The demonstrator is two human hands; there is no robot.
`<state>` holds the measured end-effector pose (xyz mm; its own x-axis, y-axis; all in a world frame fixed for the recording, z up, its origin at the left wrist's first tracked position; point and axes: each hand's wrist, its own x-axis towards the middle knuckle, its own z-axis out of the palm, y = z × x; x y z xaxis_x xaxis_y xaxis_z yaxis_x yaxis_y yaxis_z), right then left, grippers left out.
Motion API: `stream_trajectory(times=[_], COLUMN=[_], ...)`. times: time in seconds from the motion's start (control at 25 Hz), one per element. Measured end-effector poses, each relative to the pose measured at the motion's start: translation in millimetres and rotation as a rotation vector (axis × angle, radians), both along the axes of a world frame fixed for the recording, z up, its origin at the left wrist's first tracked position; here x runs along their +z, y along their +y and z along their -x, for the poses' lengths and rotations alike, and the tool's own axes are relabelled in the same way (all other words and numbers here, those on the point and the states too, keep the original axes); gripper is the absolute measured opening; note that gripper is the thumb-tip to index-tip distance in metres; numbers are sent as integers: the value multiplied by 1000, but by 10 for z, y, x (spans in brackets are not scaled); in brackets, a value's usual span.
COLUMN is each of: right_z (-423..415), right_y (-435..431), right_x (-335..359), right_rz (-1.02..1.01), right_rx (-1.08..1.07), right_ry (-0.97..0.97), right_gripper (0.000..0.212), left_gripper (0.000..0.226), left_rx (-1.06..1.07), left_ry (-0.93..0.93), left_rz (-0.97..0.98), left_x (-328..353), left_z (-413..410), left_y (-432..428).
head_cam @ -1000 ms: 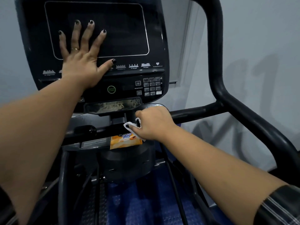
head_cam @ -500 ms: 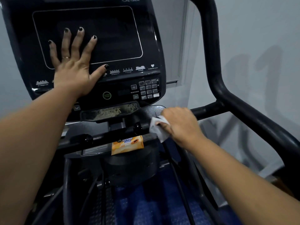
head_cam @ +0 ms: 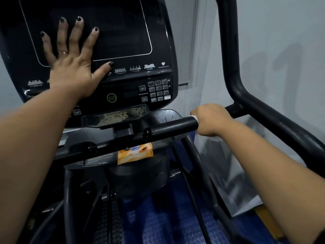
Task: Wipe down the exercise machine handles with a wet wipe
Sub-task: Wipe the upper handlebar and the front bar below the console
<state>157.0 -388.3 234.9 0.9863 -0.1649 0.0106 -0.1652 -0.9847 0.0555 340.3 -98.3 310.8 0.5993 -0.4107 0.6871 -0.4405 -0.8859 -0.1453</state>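
Right hand (head_cam: 212, 119): fingers curled around the handle (head_cam: 174, 126), clamping the wet wipe (head_cam: 194, 118) against it. Left hand (head_cam: 70, 67): fingers straight, spread apart, flat on the console (head_cam: 123, 32).

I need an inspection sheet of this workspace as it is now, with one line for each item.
Surface: console, screen dark, left hand flat on it.
Job's things: wet wipe shows white under the right hand, on the right handle.
Clutter: orange wipes pack on the ledge below the console.
Hands: left hand open, fingers spread; right hand curled round wet wipe and handle.
Cables: nothing seen.
Surroundings: grey wall, blue floor mat, thick black frame bar at right.
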Motion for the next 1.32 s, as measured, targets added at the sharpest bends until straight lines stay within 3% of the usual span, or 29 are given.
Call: stream_trajectory(times=[0.12, 0.2, 0.48, 0.64, 0.76, 0.88, 1.0, 1.08, 1.16, 1.24, 1.32], right_z=[-112, -127, -100, -26, 36, 214, 428, 594, 814, 963, 1024], right_y=[58, 199, 1060, 999, 764, 426, 280, 300, 379, 467, 415], right_x=[145, 165, 55, -249, -514, -795, -801, -805, -775, -808, -854], right_rz=[-10, 19, -72, -42, 3, 17, -100, -276, -664, -1224, -1842], right_rx=[27, 66, 272, 373, 341, 159, -2, -16, -8, -222, -599], right_ry=[240, 257, -135, -490, -684, -662, -524, -542, -547, -662, -791], right_gripper=[27, 30, 22, 15, 24, 53, 67, 72, 66, 56, 35], left_gripper=[77, 77, 77, 76, 77, 78, 78, 74, 71, 71, 73], left_rx=[-11, -14, 1, -2, 10, 4, 15, 34, 49, 44, 0], left_ry=[-7, -3, 6, -6, 7, 2, 16, 50, 92, 70, 91], left_rz=[1, 2, -12, -12, -4, -5, 1, -1, 60, 156, 171], left_x=[10, 12, 20, 16, 12, 10, 11, 23, 83, 155, 205], left_z=[9, 11, 12, 11, -2, 4, -15, -6, 51, 137, 209], left_y=[3, 5, -8, -11, 11, -13, -15, -12, -114, -348, -604])
